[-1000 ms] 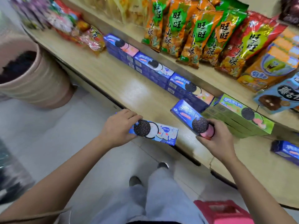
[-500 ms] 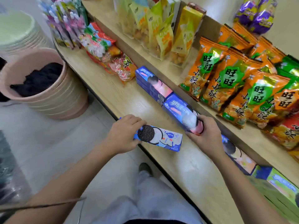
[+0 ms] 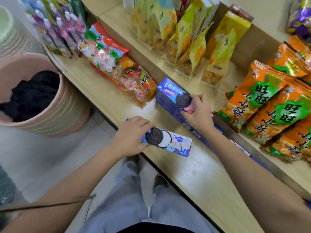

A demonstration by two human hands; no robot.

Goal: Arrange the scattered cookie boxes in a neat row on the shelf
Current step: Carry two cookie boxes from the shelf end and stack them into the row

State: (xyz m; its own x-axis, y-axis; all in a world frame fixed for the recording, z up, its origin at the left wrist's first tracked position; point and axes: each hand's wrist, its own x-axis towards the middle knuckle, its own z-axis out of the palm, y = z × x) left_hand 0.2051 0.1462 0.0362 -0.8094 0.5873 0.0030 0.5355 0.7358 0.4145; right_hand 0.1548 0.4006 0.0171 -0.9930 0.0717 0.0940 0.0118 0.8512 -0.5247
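Wooden shelf [image 3: 198, 175] runs diagonally through my view, with a raised back tier carrying orange snack bags [image 3: 276, 111] and yellow pouches [image 3: 207, 47], and a pink bin [image 3: 55, 105] standing on the floor to the left. My right hand [image 3: 196, 113] has its grip closed on the near end of a dark blue cookie box [image 3: 170, 93], which sits at the far end of the line, just beside the red candy bags [image 3: 121, 71] and tight against the step of the back tier. From the way the hand sits I judge this box is being pressed into its place. More blue boxes [image 3: 200, 133] trail back along the step under my right forearm, end to end as far as I can see, though the arm hides most of them, so I can't count them or check how straight they lie. My left hand [image 3: 133, 137] has its grip wrapped around the end of a light blue cookie box [image 3: 168, 142], held flat at the front edge of the shelf, well apart from the row and angled to it. By my reckoning the job is well along: the back line looks formed, and this light blue box has yet to find a slot. Whether other strays lie further right, I cannot tell
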